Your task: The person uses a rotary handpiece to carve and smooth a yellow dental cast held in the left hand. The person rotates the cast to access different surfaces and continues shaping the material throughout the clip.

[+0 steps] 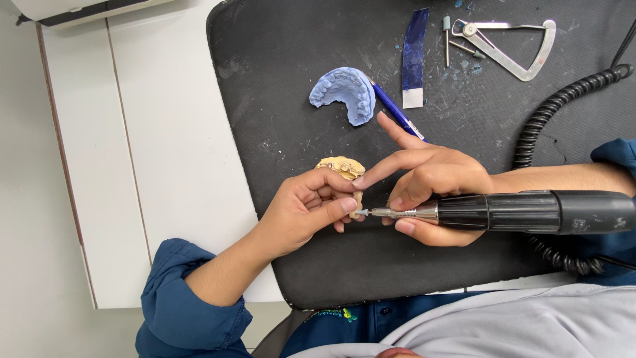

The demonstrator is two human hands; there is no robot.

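- A dental laboratory bench, by the look of it.
- A black, dust-scuffed rubber work mat (298,40) lies on a white tabletop (172,132).
- A blue plaster cast of a tooth arch (344,93) and a yellow stone dental model (341,166) are there.
- A black motor handpiece with a metal nose and coiled cord (530,212), a metal measuring caliper (523,46) and loose grinding burs (447,36) lie on the mat.

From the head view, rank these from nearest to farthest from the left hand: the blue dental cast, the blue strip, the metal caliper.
From the left hand:
1. Blue dental cast, on the black mat above the hand.
2. Blue strip, farther up and right.
3. Metal caliper, at the mat's top right corner.
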